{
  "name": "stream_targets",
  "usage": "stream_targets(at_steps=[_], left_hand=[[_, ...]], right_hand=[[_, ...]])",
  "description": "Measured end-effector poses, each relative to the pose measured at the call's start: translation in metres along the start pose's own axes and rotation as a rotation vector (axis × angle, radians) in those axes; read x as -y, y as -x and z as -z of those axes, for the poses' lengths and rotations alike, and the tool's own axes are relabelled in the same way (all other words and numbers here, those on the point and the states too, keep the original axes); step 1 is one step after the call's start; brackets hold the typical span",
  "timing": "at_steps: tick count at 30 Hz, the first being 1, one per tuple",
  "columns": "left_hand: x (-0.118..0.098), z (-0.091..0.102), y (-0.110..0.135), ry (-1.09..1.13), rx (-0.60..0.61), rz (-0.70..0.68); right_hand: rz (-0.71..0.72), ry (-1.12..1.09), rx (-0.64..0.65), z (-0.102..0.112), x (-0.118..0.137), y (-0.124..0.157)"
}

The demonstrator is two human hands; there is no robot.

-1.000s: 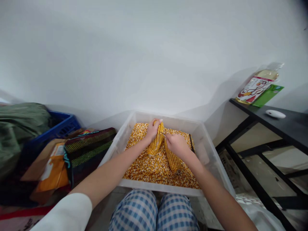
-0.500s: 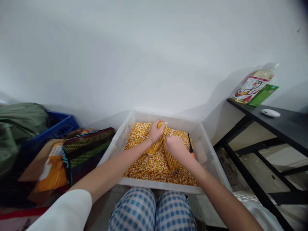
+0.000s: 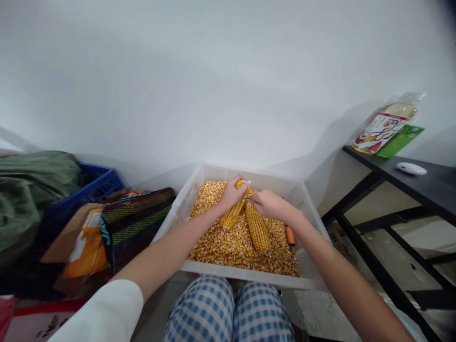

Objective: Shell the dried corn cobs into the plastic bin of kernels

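We have our left hand point(image 3: 233, 191) wrapped round the upper part of an ear of corn point(image 3: 232, 216), its fingers closed and the ear's tip poking out above them. That ear slants over the loose corn kernels point(image 3: 221, 249) inside a translucent plastic bin point(image 3: 245, 276), its lower end at or just above them; we cannot tell whether it touches. Our right hand point(image 3: 269, 204) is at its side, fingers pressed together, pinching a thin dark tool point(image 3: 248, 198) whose tip points at the ear; the hand hides most of it. Below this hand we see a second ear of corn point(image 3: 258, 230) lying tilted on the kernels, rows full. An orange handle point(image 3: 290, 235) rests near the bin's right wall, beside our forearm.

Our knees, in blue checked trousers point(image 3: 203, 308), are at the bin's near edge. To our right, a black table point(image 3: 438, 185) bears a labelled bottle point(image 3: 384, 127), a green packet point(image 3: 402, 141) and a white oval object point(image 3: 411, 168). To our left are a blue crate point(image 3: 98, 187) and a mesh bag point(image 3: 138, 214).
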State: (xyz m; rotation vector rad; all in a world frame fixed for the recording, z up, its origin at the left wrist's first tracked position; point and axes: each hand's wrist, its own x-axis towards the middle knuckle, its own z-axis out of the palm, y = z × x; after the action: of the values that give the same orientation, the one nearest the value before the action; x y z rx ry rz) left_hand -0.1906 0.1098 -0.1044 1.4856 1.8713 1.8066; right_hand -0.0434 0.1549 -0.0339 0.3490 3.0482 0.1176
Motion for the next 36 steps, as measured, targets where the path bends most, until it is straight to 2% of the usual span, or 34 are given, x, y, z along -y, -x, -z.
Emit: stream_targets(at_steps=[8,12,16,18,21,24,27,31,33,36], left_hand=[[-0.003,0.005,-0.001,-0.062,0.044,-0.073],[-0.004,0.007,0.000,-0.108,0.065,-0.065],[-0.009,0.008,0.007,-0.213,0.224,-0.132],[-0.011,0.006,0.009,-0.236,0.259,-0.148],[-0.009,0.006,0.007,-0.171,0.199,-0.112],[0.001,0.011,-0.003,-0.036,0.079,-0.053],[0.011,0.020,-0.013,0.171,-0.019,0.048],[0.011,0.023,-0.016,0.375,-0.006,0.166],[0.006,0.020,-0.014,0.392,0.001,0.157],[0.002,0.016,-0.011,0.373,-0.007,0.116]], right_hand=[[0.135,-0.235,-0.007,0.003,-0.015,-0.007],[0.163,-0.333,-0.008,0.000,-0.022,-0.009],[0.210,-0.339,0.045,-0.016,-0.020,-0.014],[0.214,-0.292,0.071,-0.027,-0.016,-0.017],[0.149,-0.247,0.087,-0.035,-0.013,-0.019],[0.091,-0.298,0.076,-0.028,-0.018,-0.017],[0.046,-0.416,-0.021,-0.018,-0.023,-0.010],[-0.032,-0.480,-0.262,-0.020,-0.015,-0.005],[-0.051,-0.453,-0.340,-0.026,-0.008,-0.004],[-0.067,-0.377,-0.378,-0.032,0.000,-0.003]])
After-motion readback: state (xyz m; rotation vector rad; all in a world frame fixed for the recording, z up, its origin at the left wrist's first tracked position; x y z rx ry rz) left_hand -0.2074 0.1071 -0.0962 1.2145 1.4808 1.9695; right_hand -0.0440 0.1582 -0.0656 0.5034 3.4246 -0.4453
